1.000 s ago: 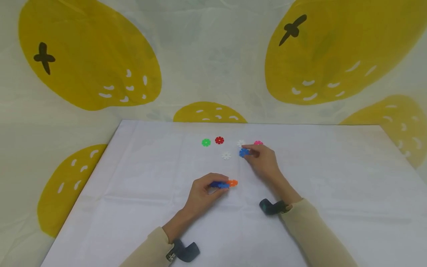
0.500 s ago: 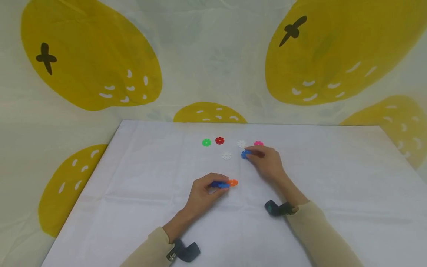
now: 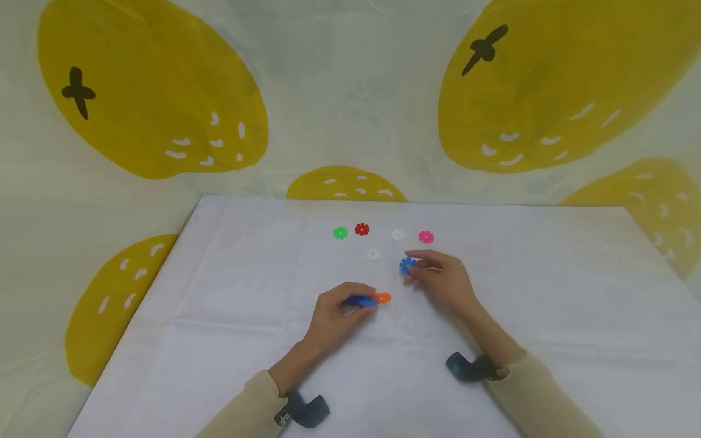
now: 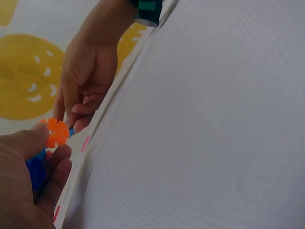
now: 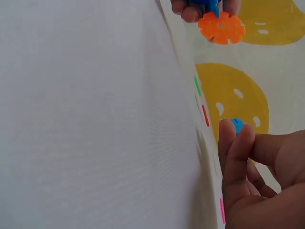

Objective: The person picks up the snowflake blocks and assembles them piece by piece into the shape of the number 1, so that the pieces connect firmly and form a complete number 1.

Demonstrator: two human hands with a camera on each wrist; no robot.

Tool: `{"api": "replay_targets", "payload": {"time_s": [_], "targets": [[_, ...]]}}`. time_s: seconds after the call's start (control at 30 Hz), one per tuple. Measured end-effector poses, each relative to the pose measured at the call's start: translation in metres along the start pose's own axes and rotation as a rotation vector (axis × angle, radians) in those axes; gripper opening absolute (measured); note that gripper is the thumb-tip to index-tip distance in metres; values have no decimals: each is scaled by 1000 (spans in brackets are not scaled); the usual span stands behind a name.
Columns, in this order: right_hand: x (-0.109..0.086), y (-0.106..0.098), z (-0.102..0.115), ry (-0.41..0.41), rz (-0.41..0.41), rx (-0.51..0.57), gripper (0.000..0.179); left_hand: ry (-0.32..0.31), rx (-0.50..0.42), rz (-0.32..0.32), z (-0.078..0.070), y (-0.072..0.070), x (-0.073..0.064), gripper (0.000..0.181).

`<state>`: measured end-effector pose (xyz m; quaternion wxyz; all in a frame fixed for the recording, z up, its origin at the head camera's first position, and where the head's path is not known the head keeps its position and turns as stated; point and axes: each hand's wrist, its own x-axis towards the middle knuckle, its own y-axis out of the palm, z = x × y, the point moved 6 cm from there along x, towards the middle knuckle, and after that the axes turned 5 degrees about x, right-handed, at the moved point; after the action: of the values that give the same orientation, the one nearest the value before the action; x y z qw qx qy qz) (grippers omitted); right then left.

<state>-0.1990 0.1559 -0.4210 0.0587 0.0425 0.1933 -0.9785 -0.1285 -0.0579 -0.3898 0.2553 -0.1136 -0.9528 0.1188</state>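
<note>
White cloth (image 3: 575,286) with faint creases, pale backdrop (image 3: 350,91) behind it, large yellow printed shapes (image 3: 159,73)

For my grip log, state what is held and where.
Left hand: joined notched discs, by the blue ones. Right hand: blue notched disc, by one side.

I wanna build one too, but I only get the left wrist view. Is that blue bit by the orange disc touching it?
Observer: No. In the head view, the blue snowflake disc in the right hand is apart from the orange snowflake disc.
Operator: Are there any green ones?
Observer: Yes, one green snowflake disc lies beside the red snowflake disc.
Operator: And white?
Observer: Two on the table: a nearer white snowflake disc and a farther white snowflake disc.
</note>
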Motion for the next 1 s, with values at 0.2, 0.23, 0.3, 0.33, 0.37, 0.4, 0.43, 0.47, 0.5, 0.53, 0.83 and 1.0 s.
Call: {"api": "replay_targets", "payload": {"time_s": [0.2,0.23,0.3,0.33,0.37,0.4,0.43,0.47,0.5,0.53,0.83,1.0], "targets": [[-17,1,1,36,17,16,31,-12,7,-4,1,0,0,27],[-20,1,0,47,19,22,31,-7,9,-4,1,0,0,27],[-24,2,-1,66,23,37,30,6,11,-6,1,0,0,27],[-26,2,-2,74,27,45,30,12,8,-5,1,0,0,27],[-27,2,-3,76,30,54,30,17,5,-5,1,0,0,27],[-29,2,-4,79,33,67,30,23,3,-5,1,0,0,27],[-30,2,-5,84,33,76,29,26,3,-5,1,0,0,28],[-31,2,-5,83,36,84,29,27,4,-4,1,0,-1,28],[-32,2,-5,83,37,90,29,27,5,-4,1,0,-1,28],[-32,2,-5,81,38,94,29,26,6,-4,1,0,-1,28],[-40,4,-5,86,51,110,30,29,-9,-7,-1,0,-1,29],[-44,7,-6,77,58,149,29,26,1,-3,-1,0,-1,28]]}}
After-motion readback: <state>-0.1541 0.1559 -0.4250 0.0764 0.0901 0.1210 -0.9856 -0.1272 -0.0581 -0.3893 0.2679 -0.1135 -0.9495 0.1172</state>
